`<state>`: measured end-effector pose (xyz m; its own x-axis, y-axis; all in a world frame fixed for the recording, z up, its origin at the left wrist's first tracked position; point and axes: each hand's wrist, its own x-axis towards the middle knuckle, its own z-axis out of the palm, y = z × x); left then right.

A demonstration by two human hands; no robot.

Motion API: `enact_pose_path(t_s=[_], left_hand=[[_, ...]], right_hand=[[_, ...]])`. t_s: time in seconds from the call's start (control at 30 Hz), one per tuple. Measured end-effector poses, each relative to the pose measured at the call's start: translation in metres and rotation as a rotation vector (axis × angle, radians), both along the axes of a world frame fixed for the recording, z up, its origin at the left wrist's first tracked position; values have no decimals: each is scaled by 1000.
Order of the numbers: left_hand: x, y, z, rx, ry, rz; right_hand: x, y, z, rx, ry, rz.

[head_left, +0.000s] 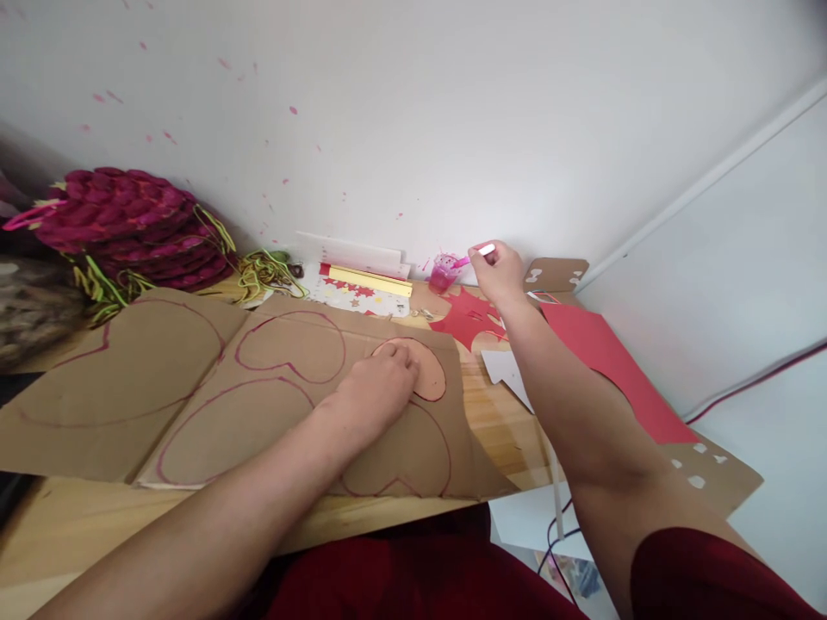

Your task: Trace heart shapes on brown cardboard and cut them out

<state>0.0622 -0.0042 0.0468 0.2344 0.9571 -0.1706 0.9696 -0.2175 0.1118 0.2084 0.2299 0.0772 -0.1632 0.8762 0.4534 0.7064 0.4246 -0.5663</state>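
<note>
My left hand [378, 387] rests on a sheet of brown cardboard [290, 405], fingers pressed down on a small orange oval template [430, 372] that lies on it. Pink outlines are drawn on the cardboard around it. My right hand [496, 271] is reached out to the far edge of the table and closed round a white-handled brush [481, 252]. The brush's pink tip dips toward a small cup of pink paint [443, 272] by the wall.
A second marked cardboard sheet [109, 379] lies at the left. A stack of magenta petal-like shapes [122, 226] and green-yellow cords [268, 274] sit at the back left. Red paper [607, 366], a red cut-out [469, 319] and star-printed sheets [362, 295] lie on the wooden table [504, 422].
</note>
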Motion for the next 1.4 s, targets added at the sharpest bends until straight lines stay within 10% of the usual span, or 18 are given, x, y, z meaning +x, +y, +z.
enact_pose_path(t_s=[0.2,0.53,1.4], left_hand=[[1,0,-1,20,8,1],[2,0,3,-21,14,2],[14,1,0,72,172,-63]], right_hand=[[0,-12,1,81,250,9],[-22,-111,-27,-217,258,433],[-52,-117,-26,-315,19,682]])
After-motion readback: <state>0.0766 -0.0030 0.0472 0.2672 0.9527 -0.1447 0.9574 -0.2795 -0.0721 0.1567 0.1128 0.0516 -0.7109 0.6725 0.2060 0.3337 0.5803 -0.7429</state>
